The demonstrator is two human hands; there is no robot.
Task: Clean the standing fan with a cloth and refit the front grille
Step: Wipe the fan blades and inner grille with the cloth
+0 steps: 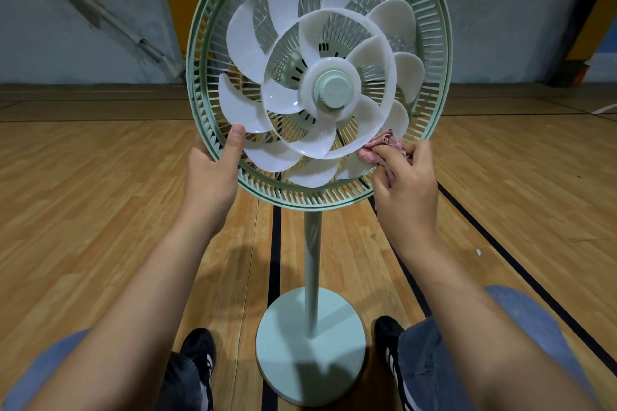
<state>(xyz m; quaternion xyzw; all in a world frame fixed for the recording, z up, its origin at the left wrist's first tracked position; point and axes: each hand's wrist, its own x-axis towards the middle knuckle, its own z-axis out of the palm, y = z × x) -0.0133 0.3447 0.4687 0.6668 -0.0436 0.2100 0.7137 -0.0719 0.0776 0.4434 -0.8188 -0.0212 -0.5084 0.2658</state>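
Note:
A pale green standing fan (314, 243) stands in front of me with its front grille off, so the white translucent blades (320, 83) are bare inside the green rear grille (434, 53). My left hand (213, 170) grips the grille's lower left rim, thumb up on the inner edge. My right hand (405, 183) pinches a crumpled pink cloth (384, 147) against the tip of a lower right blade. The front grille is not in view.
The fan's round base (310, 344) sits on a wooden floor (100, 210) with black lines, between my two black shoes (197, 347). My knees in jeans flank it. A grey wall (100, 10) with a slanted pole is behind.

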